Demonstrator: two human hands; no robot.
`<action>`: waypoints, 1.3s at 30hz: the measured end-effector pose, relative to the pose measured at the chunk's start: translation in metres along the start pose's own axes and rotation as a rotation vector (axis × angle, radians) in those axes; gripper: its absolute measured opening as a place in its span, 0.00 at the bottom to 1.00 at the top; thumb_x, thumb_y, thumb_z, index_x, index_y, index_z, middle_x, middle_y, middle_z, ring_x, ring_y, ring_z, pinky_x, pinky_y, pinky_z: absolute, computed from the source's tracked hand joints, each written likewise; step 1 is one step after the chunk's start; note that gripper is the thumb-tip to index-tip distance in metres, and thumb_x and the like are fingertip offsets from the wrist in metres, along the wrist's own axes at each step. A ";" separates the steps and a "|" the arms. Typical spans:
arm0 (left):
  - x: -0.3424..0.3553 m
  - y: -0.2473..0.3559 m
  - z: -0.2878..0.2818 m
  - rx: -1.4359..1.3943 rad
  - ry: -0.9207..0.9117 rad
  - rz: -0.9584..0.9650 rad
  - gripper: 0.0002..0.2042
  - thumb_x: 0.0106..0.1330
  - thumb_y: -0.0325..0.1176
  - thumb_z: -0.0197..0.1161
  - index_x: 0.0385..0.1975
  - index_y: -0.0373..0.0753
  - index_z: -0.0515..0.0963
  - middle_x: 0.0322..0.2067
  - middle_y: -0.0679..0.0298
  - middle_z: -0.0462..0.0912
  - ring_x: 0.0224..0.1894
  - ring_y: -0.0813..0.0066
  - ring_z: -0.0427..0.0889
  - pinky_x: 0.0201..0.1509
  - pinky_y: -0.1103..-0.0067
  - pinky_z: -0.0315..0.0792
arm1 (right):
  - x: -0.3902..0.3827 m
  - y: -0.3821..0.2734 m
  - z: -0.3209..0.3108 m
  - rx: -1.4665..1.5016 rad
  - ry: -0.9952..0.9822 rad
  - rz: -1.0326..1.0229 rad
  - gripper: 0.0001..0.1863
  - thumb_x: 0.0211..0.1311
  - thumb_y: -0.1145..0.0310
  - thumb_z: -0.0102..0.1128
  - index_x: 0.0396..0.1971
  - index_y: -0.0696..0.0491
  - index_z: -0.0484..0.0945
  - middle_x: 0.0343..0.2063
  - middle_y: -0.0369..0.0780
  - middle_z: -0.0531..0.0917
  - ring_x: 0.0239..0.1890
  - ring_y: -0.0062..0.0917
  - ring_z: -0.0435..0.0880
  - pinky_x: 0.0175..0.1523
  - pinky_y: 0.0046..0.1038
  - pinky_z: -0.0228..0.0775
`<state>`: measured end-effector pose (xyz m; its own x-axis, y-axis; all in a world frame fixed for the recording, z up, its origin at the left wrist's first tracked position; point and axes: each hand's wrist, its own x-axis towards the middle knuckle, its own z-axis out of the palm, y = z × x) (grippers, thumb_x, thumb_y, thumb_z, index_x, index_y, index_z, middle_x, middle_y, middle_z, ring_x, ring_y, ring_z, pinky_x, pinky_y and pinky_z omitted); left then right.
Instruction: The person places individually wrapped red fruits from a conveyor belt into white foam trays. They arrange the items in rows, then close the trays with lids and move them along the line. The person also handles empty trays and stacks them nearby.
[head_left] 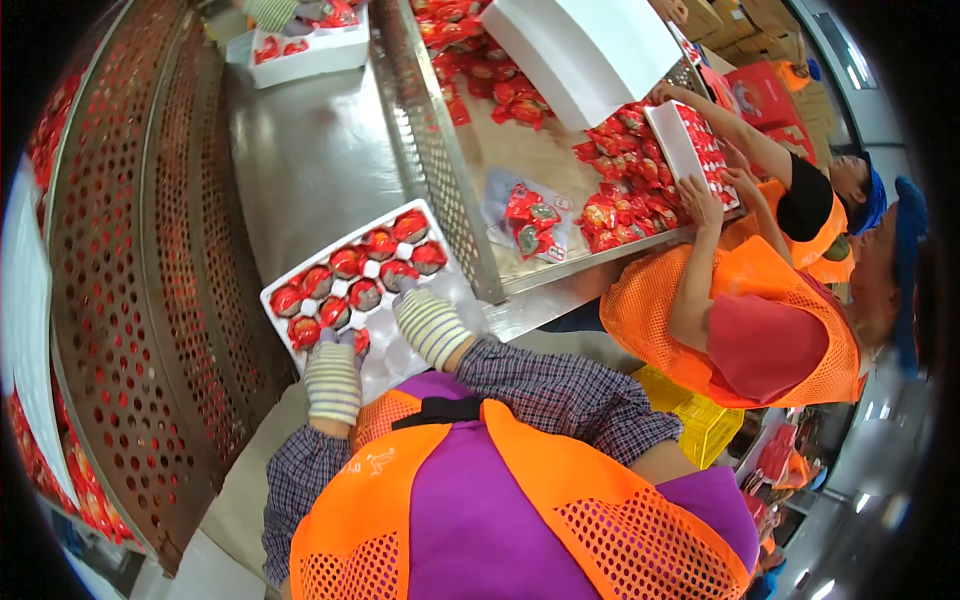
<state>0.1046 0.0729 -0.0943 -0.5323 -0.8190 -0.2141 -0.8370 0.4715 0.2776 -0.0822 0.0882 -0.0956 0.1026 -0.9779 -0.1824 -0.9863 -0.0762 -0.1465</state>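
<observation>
A white moulded tray (446, 290) lies in front of me, its back pockets holding several red-wrapped round items (348, 261), its nearer right pockets bare. My left hand (333, 380), in a striped glove, has its fingers closed at a red item (360, 342) on the near left. My right hand (430, 330), gloved alike, reaches to the middle of the tray beside another red item (398, 275); its fingers are bent together, with their tips partly hidden.
A perforated metal wall (125, 320) borders the steel chute (300, 150). Right are a bin rim (560, 272), red packets (610, 215), a white box (570, 50) and co-workers in orange vests (650, 310). A glove (270, 12) shows at a far box (310, 60); a yellow crate (700, 430) stands behind.
</observation>
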 end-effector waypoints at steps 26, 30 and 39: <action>0.172 0.264 -0.070 -0.219 -0.220 0.757 0.13 0.51 0.36 0.58 0.36 0.39 0.76 0.36 0.53 0.77 0.38 0.54 0.77 0.41 0.65 0.70 | -0.059 0.381 -0.062 0.135 0.083 0.881 0.12 0.49 0.65 0.57 0.33 0.54 0.81 0.34 0.48 0.82 0.39 0.42 0.81 0.45 0.39 0.74; 0.261 0.343 0.071 0.139 -0.128 0.967 0.20 0.44 0.31 0.66 0.40 0.38 0.76 0.40 0.49 0.79 0.39 0.55 0.80 0.44 0.66 0.73 | -0.032 0.383 -0.074 0.283 0.191 0.824 0.13 0.51 0.66 0.54 0.37 0.49 0.79 0.35 0.47 0.81 0.39 0.41 0.80 0.45 0.37 0.72; 0.319 0.360 0.269 -0.352 -0.039 0.781 0.16 0.60 0.39 0.48 0.38 0.37 0.79 0.31 0.46 0.81 0.35 0.50 0.81 0.40 0.64 0.74 | 0.026 0.430 -0.076 0.390 0.430 0.932 0.16 0.49 0.63 0.59 0.38 0.54 0.78 0.37 0.49 0.79 0.42 0.41 0.78 0.49 0.37 0.70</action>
<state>-0.4002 0.0695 -0.3141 -0.9492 -0.2870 0.1291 -0.1444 0.7617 0.6316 -0.5133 0.0151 -0.0891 -0.7902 -0.6117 -0.0378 -0.5369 0.7207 -0.4386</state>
